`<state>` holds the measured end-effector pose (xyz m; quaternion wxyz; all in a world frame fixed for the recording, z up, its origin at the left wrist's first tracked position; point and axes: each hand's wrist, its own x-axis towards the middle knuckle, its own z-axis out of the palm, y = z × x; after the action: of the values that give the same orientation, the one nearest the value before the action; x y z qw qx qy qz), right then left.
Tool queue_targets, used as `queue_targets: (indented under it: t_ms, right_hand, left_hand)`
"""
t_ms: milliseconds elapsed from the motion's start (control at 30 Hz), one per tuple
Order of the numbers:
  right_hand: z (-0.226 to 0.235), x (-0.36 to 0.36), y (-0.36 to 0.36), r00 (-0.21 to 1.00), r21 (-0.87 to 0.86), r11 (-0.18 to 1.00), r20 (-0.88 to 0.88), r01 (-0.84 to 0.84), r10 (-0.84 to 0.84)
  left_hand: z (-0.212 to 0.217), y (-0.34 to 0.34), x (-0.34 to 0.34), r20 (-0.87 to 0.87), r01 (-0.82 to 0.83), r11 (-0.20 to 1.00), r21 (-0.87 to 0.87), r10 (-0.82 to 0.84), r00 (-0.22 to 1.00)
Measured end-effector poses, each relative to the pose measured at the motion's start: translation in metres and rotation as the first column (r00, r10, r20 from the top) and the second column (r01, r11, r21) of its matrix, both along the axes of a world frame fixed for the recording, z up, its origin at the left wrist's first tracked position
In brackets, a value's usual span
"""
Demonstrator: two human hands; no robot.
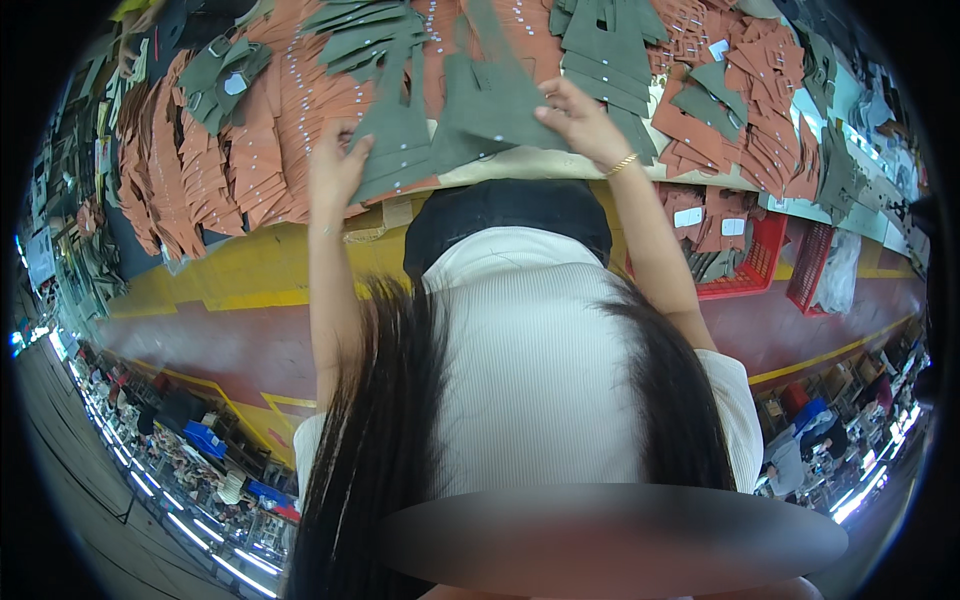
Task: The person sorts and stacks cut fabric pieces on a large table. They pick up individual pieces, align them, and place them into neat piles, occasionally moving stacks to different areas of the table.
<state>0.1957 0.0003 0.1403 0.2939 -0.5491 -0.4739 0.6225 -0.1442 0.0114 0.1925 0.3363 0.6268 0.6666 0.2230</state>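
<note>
Left hand (pixel 337 165): fingers spread and bent over the lower left corner of an olive-green cut piece (pixel 400 135), pressing or pinching its edge; a full grip cannot be told.
Right hand (pixel 578 118): fingers curled around the right edge of a second olive-green piece (pixel 495 100), holding it; a gold bracelet (pixel 621 165) sits on the wrist.
Green pieces in hand: both lie at the near edge of the bench (pixel 520 165), side by side and overlapping in the middle, each dotted with small white marks.
Bench: covered with fanned rows of rust-orange cut pieces (pixel 290 110) and further stacks of green pieces (pixel 605 45).
Left of the bench: long overlapping rows of rust-orange pieces (pixel 165 180) running toward the rim.
Right of the bench: red plastic baskets (pixel 760 265) below the edge, holding more rust pieces with white tags.
Floor: yellow and dark red painted floor (pixel 240 280) beneath the bench.
Person: pale ribbed top and long dark hair fill the lower middle.
</note>
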Motion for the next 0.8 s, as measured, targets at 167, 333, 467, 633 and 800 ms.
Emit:
queue_targets:
  t_ms: [167, 333, 467, 633, 800]
  right_hand:
    - [-0.102, -0.049, -0.004, 0.91, -0.09, 0.992, 0.398, -0.088, 0.117]
    - [-0.134, -0.053, -0.012, 0.795, -0.057, 0.998, 0.606, 0.019, 0.019]
    - [-0.123, -0.053, -0.01, 0.764, -0.045, 0.998, 0.642, -0.034, 0.055]
    - [-0.104, -0.053, -0.008, 0.796, -0.014, 0.996, 0.6, -0.083, 0.074]
    - [-0.064, -0.042, -0.003, 0.95, 0.049, 0.997, 0.311, -0.061, 0.043]
  left_hand:
    - [0.056, -0.019, -0.031, -0.053, -0.136, 0.986, -0.096, 0.131, 0.99]
    - [0.062, -0.032, -0.045, 0.055, -0.257, 0.961, -0.102, 0.263, 0.963]
    - [0.053, -0.035, -0.044, 0.071, -0.278, 0.954, -0.11, 0.286, 0.956]
    - [0.042, -0.032, -0.046, 0.103, -0.262, 0.96, -0.102, 0.272, 0.957]
    - [0.031, -0.025, -0.034, 0.318, -0.22, 0.967, -0.13, 0.251, 0.914]
